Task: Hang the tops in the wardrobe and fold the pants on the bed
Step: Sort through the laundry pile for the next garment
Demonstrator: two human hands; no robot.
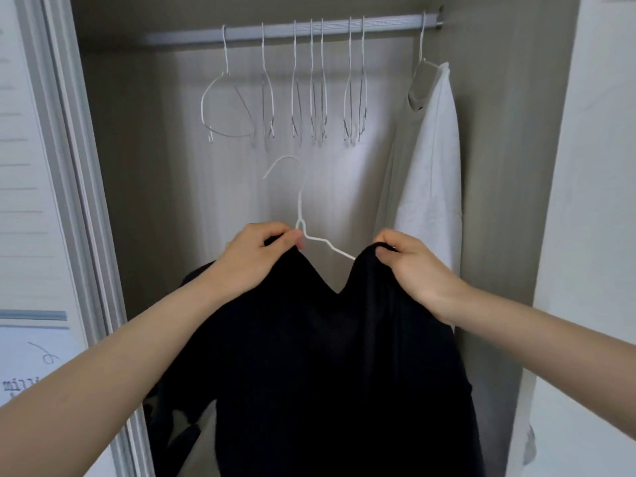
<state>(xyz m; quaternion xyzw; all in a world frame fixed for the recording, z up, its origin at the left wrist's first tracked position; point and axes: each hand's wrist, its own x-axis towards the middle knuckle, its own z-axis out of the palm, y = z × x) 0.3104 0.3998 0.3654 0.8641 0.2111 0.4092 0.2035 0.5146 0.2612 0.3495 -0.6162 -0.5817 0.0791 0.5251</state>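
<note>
A black top (pixel 320 366) hangs in front of the open wardrobe, draped on a white wire hanger (pixel 300 204) whose hook points up, well below the rail (pixel 292 29). My left hand (pixel 254 259) pinches the top's left shoulder together with the hanger's neck. My right hand (pixel 413 266) grips the top's right shoulder near the collar. The hanger's right arm shows between my hands; its left arm is hidden under cloth.
Several empty white wire hangers (pixel 309 84) hang on the rail. A white top (pixel 430 173) hangs at the rail's right end. A sliding door frame (pixel 79 201) stands on the left, a white panel (pixel 592 201) on the right.
</note>
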